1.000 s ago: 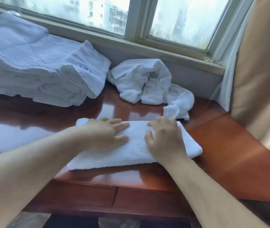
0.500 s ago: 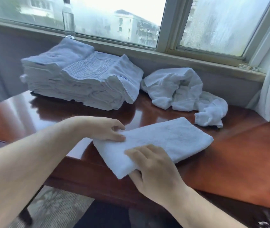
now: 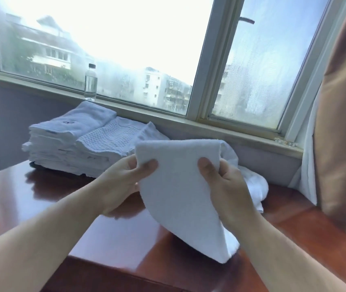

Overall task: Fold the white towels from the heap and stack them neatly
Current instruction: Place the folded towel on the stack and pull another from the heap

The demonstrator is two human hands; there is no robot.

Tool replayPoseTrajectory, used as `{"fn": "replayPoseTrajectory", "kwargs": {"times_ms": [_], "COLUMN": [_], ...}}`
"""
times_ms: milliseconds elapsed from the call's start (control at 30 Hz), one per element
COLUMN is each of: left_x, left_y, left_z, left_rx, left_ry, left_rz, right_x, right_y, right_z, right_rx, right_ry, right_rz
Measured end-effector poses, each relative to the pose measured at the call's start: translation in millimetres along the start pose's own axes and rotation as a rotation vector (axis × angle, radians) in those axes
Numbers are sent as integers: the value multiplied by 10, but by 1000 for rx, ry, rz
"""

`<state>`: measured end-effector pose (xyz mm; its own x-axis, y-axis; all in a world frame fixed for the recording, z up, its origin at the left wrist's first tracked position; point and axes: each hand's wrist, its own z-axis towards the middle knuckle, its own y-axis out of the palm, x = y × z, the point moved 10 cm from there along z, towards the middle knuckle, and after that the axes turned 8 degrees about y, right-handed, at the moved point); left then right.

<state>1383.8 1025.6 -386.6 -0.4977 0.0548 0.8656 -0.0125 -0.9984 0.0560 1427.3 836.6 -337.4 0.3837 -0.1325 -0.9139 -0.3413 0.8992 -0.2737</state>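
Observation:
A folded white towel (image 3: 180, 186) hangs in the air above the glossy wooden table (image 3: 41, 199). My left hand (image 3: 123, 182) pinches its upper left edge with the thumb in front. Its upper right edge is gripped by my right hand (image 3: 225, 186). The towel's lower corner droops to the table near the front edge. A stack of folded white towels (image 3: 79, 142) sits at the back left under the window. The heap of unfolded towels (image 3: 252, 186) lies behind the held towel, mostly hidden by it and by my right hand.
A clear water bottle (image 3: 90, 83) stands on the window sill (image 3: 231, 131) above the stack. A tan curtain (image 3: 343, 123) with a white lining hangs at the right. The table's front edge runs close below my forearms.
The folded towel lay flat on the table under my hands; both hands now hold it lifted by its upper edge. The camera view has tilted up toward the window.

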Motion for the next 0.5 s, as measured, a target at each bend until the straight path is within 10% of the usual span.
{"fn": "replayPoseTrajectory", "kwargs": {"times_ms": [300, 500], "left_x": [1750, 1334], "left_y": [10, 23], "left_z": [520, 557], "left_rx": [386, 57], "left_ry": [415, 104], "left_rz": [288, 94], "right_x": [-1204, -1071], "right_y": [-281, -125], "right_z": [379, 652], "right_rx": [60, 109], "right_ry": [-195, -84], "right_rz": [232, 425]}}
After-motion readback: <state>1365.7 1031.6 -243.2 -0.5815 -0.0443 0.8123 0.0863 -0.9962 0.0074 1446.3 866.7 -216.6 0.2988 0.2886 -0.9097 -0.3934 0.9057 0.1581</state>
